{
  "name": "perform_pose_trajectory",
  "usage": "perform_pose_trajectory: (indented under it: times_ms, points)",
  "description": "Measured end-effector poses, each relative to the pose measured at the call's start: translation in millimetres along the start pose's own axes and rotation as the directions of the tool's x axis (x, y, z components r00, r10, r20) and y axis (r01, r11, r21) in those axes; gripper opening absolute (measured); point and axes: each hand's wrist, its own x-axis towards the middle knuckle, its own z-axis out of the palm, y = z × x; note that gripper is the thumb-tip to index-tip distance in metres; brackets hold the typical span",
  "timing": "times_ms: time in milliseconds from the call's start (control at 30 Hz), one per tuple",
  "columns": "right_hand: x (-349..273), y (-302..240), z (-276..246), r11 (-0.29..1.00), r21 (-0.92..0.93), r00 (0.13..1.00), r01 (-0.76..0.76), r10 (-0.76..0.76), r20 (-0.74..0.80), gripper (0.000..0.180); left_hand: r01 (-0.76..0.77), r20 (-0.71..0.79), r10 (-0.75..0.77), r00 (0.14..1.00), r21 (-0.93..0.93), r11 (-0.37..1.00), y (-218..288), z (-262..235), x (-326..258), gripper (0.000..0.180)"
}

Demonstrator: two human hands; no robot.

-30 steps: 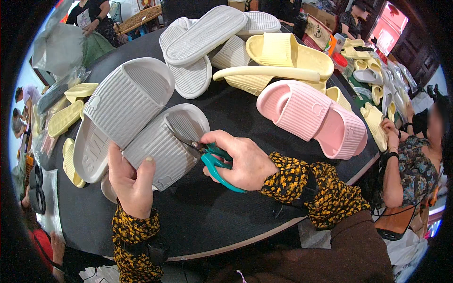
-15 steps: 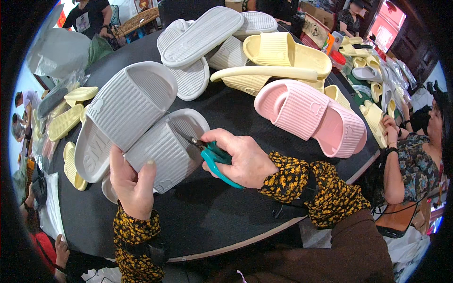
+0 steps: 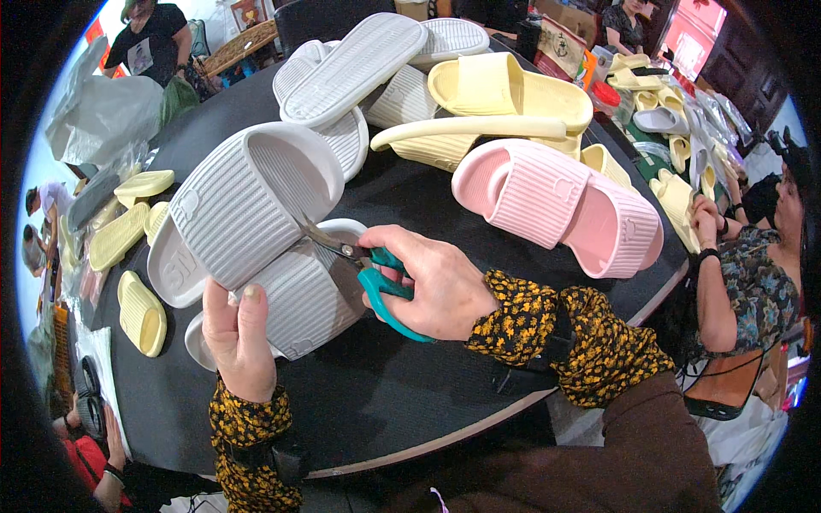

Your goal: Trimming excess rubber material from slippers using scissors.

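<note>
My left hand (image 3: 239, 346) grips the edge of a grey slide sandal (image 3: 231, 201), thumb and fingers pressed together at its strap's lower side. That sandal is tilted and partly covers a second grey slide sandal (image 3: 304, 299) on the black table (image 3: 410, 376). In my right hand (image 3: 436, 286) is a pair of scissors (image 3: 385, 286) with teal handles. Their blades point left, slightly apart, at the strap edge near the upper sandal's opening. Whether the tips touch it I cannot tell.
Beyond my hands lie a stack of grey sandals (image 3: 351, 73), yellow sandals (image 3: 513, 94) and a pink pair (image 3: 556, 205). Small yellow sandals (image 3: 141, 312) line the left edge. At the right sits a person (image 3: 744, 274) handling a yellow sandal; more sandals and plastic bags surround them.
The upper grey sandal has been lifted and shifted right over the other one. The scissors have moved left and up, from the lower sandal to the upper sandal's strap.
</note>
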Motion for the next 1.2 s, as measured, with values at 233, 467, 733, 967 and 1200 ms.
perform_pose_trajectory:
  times_ms: [233, 467, 733, 967, 1200]
  points:
    - [1.1, -0.7, -0.8, 0.999, 0.014, 0.999, 0.038, -0.038, 0.008, 0.043, 0.018, -0.039, -0.02, 0.999, -0.049, 0.999, -3.3, -3.0, 0.2, 0.037]
    - [0.4, 0.5, 0.2, 0.993, 0.066, 0.995, 0.094, -0.093, -0.02, 0.043, 0.04, -0.05, -0.04, 0.998, -0.01, 0.999, -4.0, -2.8, 1.2, 0.038]
    - [-0.2, -7.2, -1.2, 0.988, 0.155, 1.0, 0.026, -0.024, -0.016, 0.044, 0.003, -0.014, -0.003, 1.0, -0.022, 1.0, -3.9, -3.3, 0.5, 0.037]
    - [-0.5, -8.1, -4.5, 0.994, 0.107, 1.0, -0.006, 0.004, 0.024, 0.047, -0.025, 0.015, 0.025, 1.0, -0.003, 1.0, -0.7, -0.2, 0.1, 0.039]
    - [0.0, -5.2, -1.2, 0.997, 0.077, 1.0, 0.021, -0.022, 0.012, 0.047, -0.064, 0.01, 0.063, 0.998, 0.06, 0.996, -1.9, 0.5, -0.4, 0.038]
